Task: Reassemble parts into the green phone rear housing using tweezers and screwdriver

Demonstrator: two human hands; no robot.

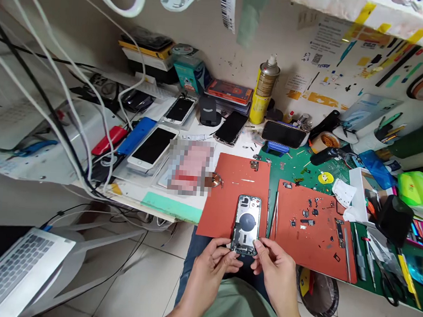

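Both of my hands hold the near end of an opened phone housing [246,223], its silver inner side facing up with a dark round pad in the middle. My left hand [216,260] pinches its lower left corner; my right hand [272,262] has thumb and fingers on the lower right corner. The housing's far end lies over an orange mat [213,216]. Small phone parts [308,222] are scattered over a second orange mat [320,253] to the right. A copper-coloured coil [215,180] rests at the left mat's edge. Tweezers [274,215] lie between the mats.
Several phones stand or lie at the back, among them a white one [154,148]. A yellow spray can [262,92] stands by the wall. Scissors [390,284] and screwdrivers [359,256] lie at right. White cables [63,82] hang at left above a laptop [22,266]. A bin [318,294] stands below.
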